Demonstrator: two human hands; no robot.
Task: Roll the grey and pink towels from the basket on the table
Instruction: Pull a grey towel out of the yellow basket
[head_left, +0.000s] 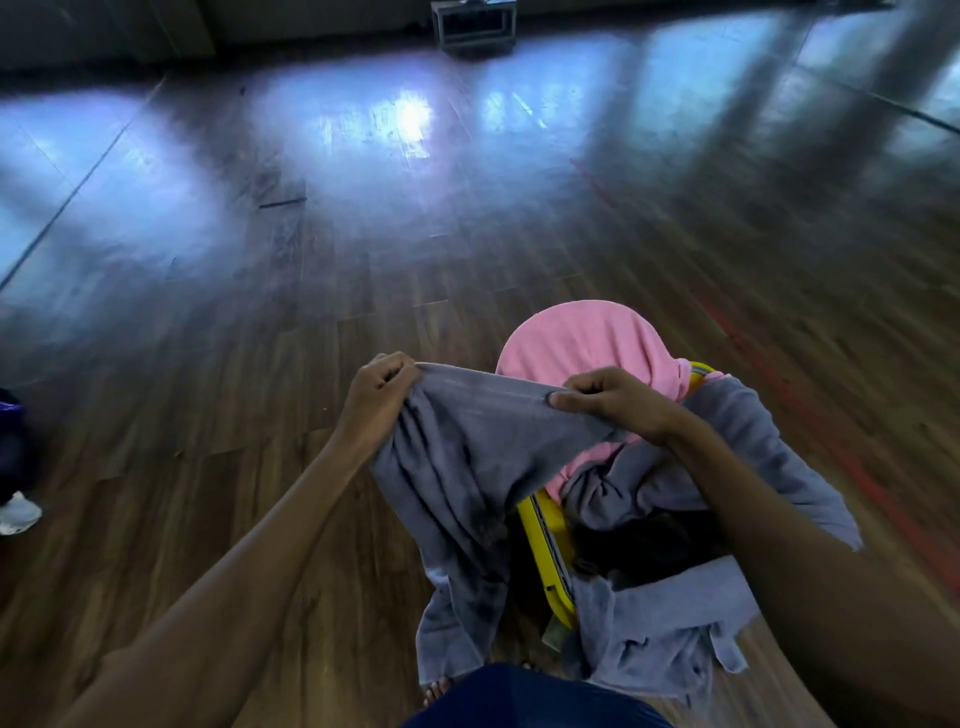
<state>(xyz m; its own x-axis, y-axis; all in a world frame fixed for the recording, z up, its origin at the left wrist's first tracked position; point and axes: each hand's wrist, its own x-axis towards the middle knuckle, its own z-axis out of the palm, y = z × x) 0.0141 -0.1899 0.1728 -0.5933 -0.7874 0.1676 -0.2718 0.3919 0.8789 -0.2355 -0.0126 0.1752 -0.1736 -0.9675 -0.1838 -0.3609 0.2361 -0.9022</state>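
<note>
I hold a grey towel (457, 467) up by its top edge over the floor. My left hand (379, 395) grips one end of that edge and my right hand (618, 400) pinches the other, so the cloth hangs down between them. Behind it stands a yellow basket (548, 551), low and to the right. A pink towel (587, 343) is draped over its far side. More grey towels (665, 613) spill over its near rim. The inside of the basket is dark and mostly hidden.
Wooden floor (260, 364) stretches all around, shiny with window reflections farther off. A dark boxy frame (475, 26) stands at the far wall. A white shoe (18, 512) and dark cloth lie at the left edge. No table shows in view.
</note>
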